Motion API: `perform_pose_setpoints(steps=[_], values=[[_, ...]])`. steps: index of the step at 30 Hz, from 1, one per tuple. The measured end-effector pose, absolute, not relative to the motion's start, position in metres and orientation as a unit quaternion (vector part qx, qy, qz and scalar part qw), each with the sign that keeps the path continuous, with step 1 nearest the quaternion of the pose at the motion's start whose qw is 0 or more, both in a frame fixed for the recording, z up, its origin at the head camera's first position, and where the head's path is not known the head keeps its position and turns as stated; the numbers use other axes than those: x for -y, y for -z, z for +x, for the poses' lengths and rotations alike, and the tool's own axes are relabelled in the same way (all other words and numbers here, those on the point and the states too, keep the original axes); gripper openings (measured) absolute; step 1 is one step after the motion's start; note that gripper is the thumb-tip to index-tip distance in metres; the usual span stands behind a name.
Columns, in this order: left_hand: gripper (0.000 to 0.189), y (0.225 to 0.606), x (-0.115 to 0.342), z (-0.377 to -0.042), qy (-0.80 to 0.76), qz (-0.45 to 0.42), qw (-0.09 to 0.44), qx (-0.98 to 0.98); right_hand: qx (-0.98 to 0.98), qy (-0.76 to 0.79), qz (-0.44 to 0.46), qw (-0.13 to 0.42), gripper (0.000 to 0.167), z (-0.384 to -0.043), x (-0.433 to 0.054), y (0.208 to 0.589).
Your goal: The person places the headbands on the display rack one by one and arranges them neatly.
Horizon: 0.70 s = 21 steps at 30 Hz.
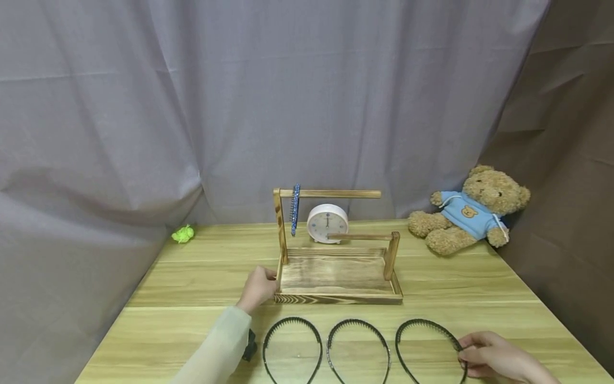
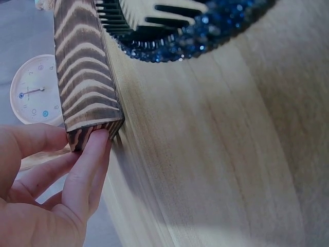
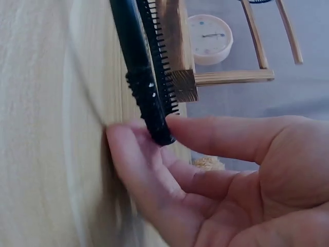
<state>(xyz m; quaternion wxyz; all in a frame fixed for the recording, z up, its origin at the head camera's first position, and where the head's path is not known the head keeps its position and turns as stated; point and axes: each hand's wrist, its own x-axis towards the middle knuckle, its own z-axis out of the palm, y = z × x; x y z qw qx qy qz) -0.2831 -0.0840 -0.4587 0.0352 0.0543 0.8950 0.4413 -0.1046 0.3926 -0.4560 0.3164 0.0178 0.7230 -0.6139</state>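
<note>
My left hand (image 1: 259, 288) holds the left end of a wooden rack (image 1: 338, 300), thumb and fingers about its patterned rim (image 2: 87, 77) in the left wrist view. A blue glittery headband (image 1: 295, 209) hangs on the rack's upper bar. At the front right, my right hand (image 1: 499, 358) pinches one side of a black toothed headband (image 3: 146, 98) between thumb and fingers. Two more dark headbands lie to its left, a middle headband (image 1: 356, 321) and a left headband (image 1: 293, 319). Dark blue sparkling stones show on a headband (image 2: 205, 36) near the left hand.
A round white clock (image 1: 328, 223) stands behind the rack. At the back right sits a teddy bear (image 1: 472, 213) in a blue top. A small green object (image 1: 183, 233) lies at the back left. Something black (image 1: 250, 346) shows beside the left sleeve. Grey curtains hang behind the table.
</note>
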Motion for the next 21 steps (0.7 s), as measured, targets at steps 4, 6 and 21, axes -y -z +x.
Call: perform_pose_setpoints(steps=[4, 6, 21], values=[[0.028, 0.457, 0.085, -0.283, -0.45, 0.051, 0.036, -0.891, -0.653, 0.672, -0.016, 0.349, 0.028, -0.103, -0.396, 0.458], [0.03, 0.456, 0.085, -0.283, -0.454, 0.048, 0.037, -0.889, -0.629, 0.69, -0.03, 0.356, 0.025, -0.103, -0.395, 0.459], [0.032, 0.46, 0.086, -0.283, -0.474, 0.042, 0.045, -0.878, -0.665, 0.707, -0.003, 0.241, 0.02, -0.104, -0.388, 0.448]])
